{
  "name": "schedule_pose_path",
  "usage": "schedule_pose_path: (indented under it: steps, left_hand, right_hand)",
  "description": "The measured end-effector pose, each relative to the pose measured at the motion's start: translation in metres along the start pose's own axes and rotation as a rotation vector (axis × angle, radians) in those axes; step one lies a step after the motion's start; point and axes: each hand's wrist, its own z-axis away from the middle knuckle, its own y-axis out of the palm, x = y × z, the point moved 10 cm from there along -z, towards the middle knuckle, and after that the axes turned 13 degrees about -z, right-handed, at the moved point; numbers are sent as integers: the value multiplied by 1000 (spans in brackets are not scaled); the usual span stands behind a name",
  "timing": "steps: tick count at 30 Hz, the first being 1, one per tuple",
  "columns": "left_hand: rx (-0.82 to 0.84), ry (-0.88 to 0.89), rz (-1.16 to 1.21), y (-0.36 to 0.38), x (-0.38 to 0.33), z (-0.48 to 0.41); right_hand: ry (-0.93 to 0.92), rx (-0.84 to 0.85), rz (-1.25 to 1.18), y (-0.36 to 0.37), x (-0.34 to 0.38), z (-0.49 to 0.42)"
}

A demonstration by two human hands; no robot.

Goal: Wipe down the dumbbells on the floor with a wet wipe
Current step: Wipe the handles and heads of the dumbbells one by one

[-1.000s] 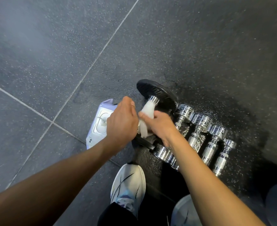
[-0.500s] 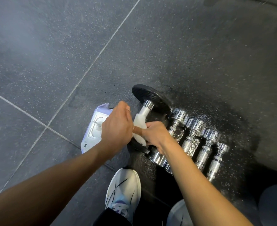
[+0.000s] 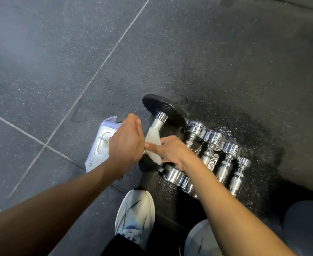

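Observation:
A dumbbell with black plates (image 3: 163, 109) lies at the left end of a row on the dark floor. A white wet wipe (image 3: 153, 137) is wrapped round its handle. My left hand (image 3: 126, 145) grips the near part of the wrapped handle from the left. My right hand (image 3: 170, 150) pinches the wipe against the handle from the right. Several chrome dumbbells (image 3: 210, 150) lie side by side to the right of it, partly hidden by my right forearm.
A white and lilac pack of wet wipes (image 3: 98, 150) lies on the floor left of my left hand. My white shoes (image 3: 135, 215) stand just below the dumbbells. Grey speckled floor tiles (image 3: 59, 52) stretch away to the left and beyond.
Both hands stay on the wrapped handle; the wipe now covers more of it up toward the far plate. The view has shifted slightly.

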Motion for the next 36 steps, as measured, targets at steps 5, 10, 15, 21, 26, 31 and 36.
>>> schedule_pose_path:
  steps: [5,10,15,21,26,31,36]
  left_hand:
    - [15,3,-15,0,-1,0]
    - [6,-15,-41,0,0,1]
    - [22,-9,-18,0,-1,0]
    - [2,-7,-18,-3,-1,1]
    - [-3,-27,-20,0,1,1]
    - [-7,-22,-14,-2,0,1]
    - [4,-23,-23,-1,0,1]
  right_hand:
    - [-166,-257,-71,-34,26,-8]
    - [-175,-316,-176,-34,24,-10]
    - [-36,-114,-27,-4,2,-3]
    - [-165,-364,-210,-38,26,-12]
    - [23,-142,-11,3,-6,0]
    - [-81,-339,-274,-27,16,1]
    - [-70,-285,-647,-24,8,-19]
